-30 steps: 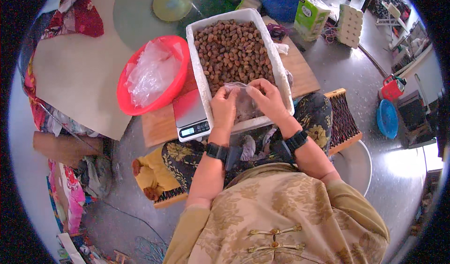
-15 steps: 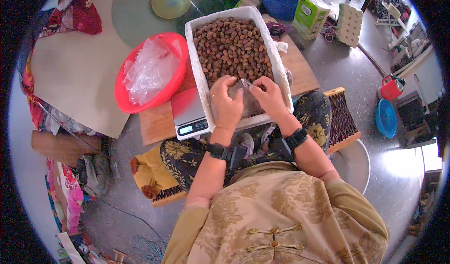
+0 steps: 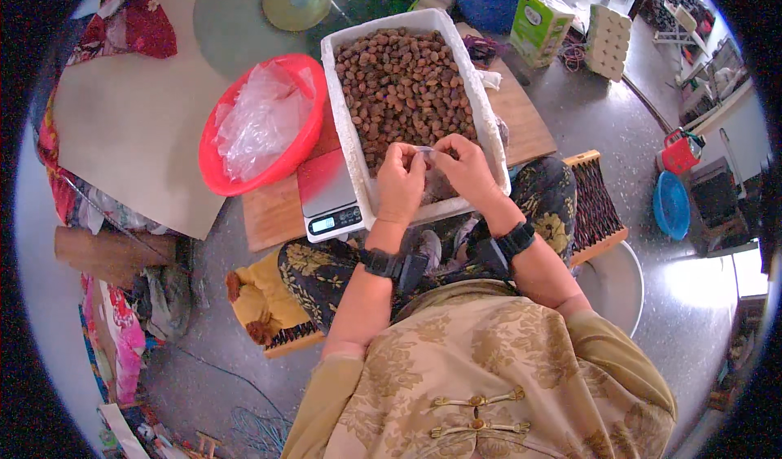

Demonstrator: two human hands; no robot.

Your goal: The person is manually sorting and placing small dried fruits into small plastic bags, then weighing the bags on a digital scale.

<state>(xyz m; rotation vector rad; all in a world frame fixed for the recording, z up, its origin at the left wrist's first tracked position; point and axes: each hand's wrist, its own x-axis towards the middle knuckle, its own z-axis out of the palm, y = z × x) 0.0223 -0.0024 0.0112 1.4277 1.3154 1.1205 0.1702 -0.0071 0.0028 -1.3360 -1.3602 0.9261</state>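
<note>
**While the left hand [image 3: 401, 182] and right hand [image 3: 466, 172] pinch its edge, a clear plastic bag [image 3: 440, 187] sits over the near end of a white foam box [image 3: 486, 125]**

Bag lies between the two hands: edge at the fingertips, body below them, toward the wearer. Left hand: thumb and forefinger brought together at the edge, other fingers curled. Right hand: matching pinch just beside it, on the same edge. Pinched edge runs left to right, roughly level. Long axis hard to fix, hands covering both sides; visible film runs from the fingertips back toward the box's near wall. Contents, if any: cannot tell.

Brown nut-like pieces [image 3: 407, 84] fill the box beyond the hands. Box's long axis runs away from the wearer, far end leaning slightly left. Digital scale [image 3: 332, 192], display lit, just left of the box's near end, on the wooden table [image 3: 271, 216]. Red plastic basin [image 3: 209, 166] farther left, heaped with loose clear bags [image 3: 261, 125].
</note>
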